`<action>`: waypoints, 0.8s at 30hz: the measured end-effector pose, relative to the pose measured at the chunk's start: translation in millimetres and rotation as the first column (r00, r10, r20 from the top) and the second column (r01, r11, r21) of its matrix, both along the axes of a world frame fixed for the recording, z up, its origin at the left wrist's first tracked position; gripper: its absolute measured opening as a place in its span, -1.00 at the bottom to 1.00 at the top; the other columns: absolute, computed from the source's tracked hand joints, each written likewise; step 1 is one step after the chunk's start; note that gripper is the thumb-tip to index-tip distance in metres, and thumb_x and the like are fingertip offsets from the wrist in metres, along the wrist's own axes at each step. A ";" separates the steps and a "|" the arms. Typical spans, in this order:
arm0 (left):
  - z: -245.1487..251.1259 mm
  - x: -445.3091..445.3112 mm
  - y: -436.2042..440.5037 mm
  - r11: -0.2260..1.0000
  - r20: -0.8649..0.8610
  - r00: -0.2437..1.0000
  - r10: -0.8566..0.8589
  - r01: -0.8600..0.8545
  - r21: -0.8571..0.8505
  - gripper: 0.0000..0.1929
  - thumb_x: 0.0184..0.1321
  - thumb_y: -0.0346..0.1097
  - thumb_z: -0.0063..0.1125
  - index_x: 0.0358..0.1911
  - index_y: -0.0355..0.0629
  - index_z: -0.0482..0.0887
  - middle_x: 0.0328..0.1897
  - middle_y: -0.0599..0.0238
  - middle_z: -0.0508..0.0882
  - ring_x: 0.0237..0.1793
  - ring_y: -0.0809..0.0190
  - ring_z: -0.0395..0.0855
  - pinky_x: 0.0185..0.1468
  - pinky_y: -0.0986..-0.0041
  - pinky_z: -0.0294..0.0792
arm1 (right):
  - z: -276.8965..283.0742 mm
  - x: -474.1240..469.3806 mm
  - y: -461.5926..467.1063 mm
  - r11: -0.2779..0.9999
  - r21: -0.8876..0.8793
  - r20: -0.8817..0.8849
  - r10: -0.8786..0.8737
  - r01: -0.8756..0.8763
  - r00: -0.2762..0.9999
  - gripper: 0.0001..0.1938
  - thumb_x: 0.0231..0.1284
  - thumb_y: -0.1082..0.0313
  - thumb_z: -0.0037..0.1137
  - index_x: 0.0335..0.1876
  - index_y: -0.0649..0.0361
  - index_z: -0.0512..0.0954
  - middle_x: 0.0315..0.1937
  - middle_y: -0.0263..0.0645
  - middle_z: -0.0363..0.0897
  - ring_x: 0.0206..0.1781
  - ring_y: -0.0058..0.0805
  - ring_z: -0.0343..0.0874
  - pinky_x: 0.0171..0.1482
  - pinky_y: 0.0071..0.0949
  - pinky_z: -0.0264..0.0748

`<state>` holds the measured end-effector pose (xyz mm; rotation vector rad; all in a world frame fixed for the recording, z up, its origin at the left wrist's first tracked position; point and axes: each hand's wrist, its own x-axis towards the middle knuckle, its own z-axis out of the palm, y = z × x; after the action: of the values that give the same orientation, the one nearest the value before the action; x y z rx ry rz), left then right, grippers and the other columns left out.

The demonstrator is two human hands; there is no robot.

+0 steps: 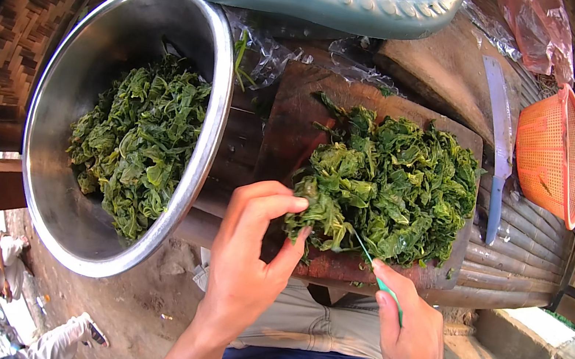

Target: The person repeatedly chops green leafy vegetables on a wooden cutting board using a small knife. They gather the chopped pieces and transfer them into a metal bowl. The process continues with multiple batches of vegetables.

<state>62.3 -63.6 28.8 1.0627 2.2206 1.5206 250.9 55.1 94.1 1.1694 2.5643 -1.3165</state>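
Note:
My right hand (409, 331) grips a small knife by its green handle (391, 301). Its thin blade (362, 245) points up and left, with the tip among the greens. A heap of cut, wilted leafy greens (403, 191) covers much of a dark wooden cutting board (298, 108). At the heap's left edge my left hand (254, 252) pinches some leaves between thumb and fingers. To the left of the board, a large metal basin (56, 106) holds more leafy greens (143, 136).
A blue-grey plastic tub (302, 4) of leaves stands at the back. On the right lie a large knife with a blue handle (494, 210) and an orange plastic basket (545, 154) on bamboo slats (516, 253). Pink plastic bag (539, 27) behind. A person (1, 265) is at lower left.

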 end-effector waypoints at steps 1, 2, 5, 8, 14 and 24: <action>5.9 -1.0 -1.5 0.998 -0.011 0.999 -0.037 0.037 -0.043 -0.61 0.18 -0.63 0.39 0.08 -0.18 0.69 0.22 0.08 0.63 0.16 0.04 0.66 0.28 0.31 0.48 | 2.0 6.1 -2.3 1.000 -0.004 -0.025 -0.006 0.006 1.000 -0.70 0.56 0.51 0.10 0.31 0.23 0.60 0.10 -0.03 0.80 -0.19 -0.22 0.79 -0.03 -0.35 0.66; 11.4 -4.3 -2.8 0.993 -0.019 0.997 -0.076 0.074 -0.088 -0.60 0.20 -0.63 0.38 0.11 -0.17 0.70 0.26 0.07 0.63 0.20 0.02 0.66 0.31 0.30 0.48 | 4.3 11.9 -6.0 0.999 -0.017 -0.018 -0.036 0.035 0.999 -0.70 0.56 0.52 0.09 0.30 0.23 0.60 0.11 -0.05 0.81 -0.27 -0.30 0.77 -0.08 -0.38 0.66; 27.8 -27.3 -8.7 0.940 -0.035 0.958 -0.284 0.271 -0.210 -0.52 0.28 -0.59 0.34 0.28 -0.14 0.66 0.44 -0.03 0.55 0.41 -0.16 0.57 0.42 0.16 0.46 | 13.0 27.1 -17.6 0.986 -0.045 -0.078 -0.163 0.160 0.984 -0.69 0.59 0.51 0.04 0.33 0.26 0.56 -0.11 -0.14 0.80 -0.43 -0.55 0.56 -0.25 -0.49 0.53; 35.5 -37.9 -3.9 0.940 -0.161 0.951 -0.263 0.215 -0.265 -0.30 0.26 -0.58 0.34 0.51 -0.06 0.52 0.57 0.02 0.47 0.51 -0.18 0.47 0.51 0.10 0.38 | 12.0 32.8 -15.9 0.971 -0.120 -0.137 -0.223 0.207 0.965 -0.65 0.62 0.48 -0.01 0.41 0.28 0.48 -0.29 -0.27 0.66 -0.41 -0.67 0.49 -0.31 -0.59 0.41; 24.3 -61.8 25.7 0.807 -0.038 0.820 -0.571 0.551 -0.213 -0.11 0.18 -0.53 0.39 0.65 -0.03 0.35 0.74 -0.01 0.27 0.68 -0.18 0.27 0.66 0.08 0.20 | -10.7 17.3 -16.8 0.935 -0.245 -0.222 -0.310 0.255 0.924 -0.57 0.60 0.47 0.08 0.49 0.23 0.42 -0.33 -0.26 0.67 -0.37 -0.56 0.59 -0.23 -0.53 0.50; 9.4 -45.2 41.0 0.897 -0.074 0.906 -0.418 0.398 -0.193 -0.18 0.15 -0.47 0.48 0.56 -0.08 0.46 0.44 0.02 0.55 0.40 -0.10 0.55 0.48 0.20 0.40 | -15.3 30.2 43.9 0.855 0.268 -0.249 -0.383 0.444 0.889 -0.59 0.58 0.38 0.14 0.46 0.10 0.51 -0.33 -0.23 0.68 -0.30 -0.56 0.58 -0.18 -0.48 0.51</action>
<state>17.1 -22.6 38.2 1.4755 1.9834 1.0909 281.1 99.0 78.9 1.8328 2.8480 -1.1387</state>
